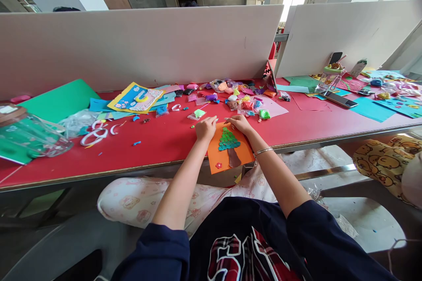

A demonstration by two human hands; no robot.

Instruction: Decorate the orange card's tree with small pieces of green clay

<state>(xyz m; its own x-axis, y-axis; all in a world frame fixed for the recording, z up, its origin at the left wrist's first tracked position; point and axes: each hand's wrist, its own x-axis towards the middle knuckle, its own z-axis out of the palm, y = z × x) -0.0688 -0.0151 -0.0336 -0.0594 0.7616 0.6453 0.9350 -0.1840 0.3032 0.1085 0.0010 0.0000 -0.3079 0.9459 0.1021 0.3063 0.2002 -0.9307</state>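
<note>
An orange card [215,147] lies at the table's front edge, its lower part sticking out over the edge. On it is a clay tree with a green-to-teal layered crown [228,139] and a brown trunk [234,158], plus a small red flower [218,165] at the lower left. My left hand [206,129] is closed at the card's upper left corner, fingertips pinched together. Above the upper right edge, my right hand [241,124] is also pinched, its fingertips pointing toward the left ones. Whatever sits between the fingertips of either hand is too small to make out.
Several clay packets [244,96] are heaped behind the card. To the left are a decorated yellow-edged card [136,98], white strips [95,135] and a clear jar [36,134]. A phone [339,99] lies at right. White partitions [138,48] stand behind; another person's patterned leg [379,167] shows right.
</note>
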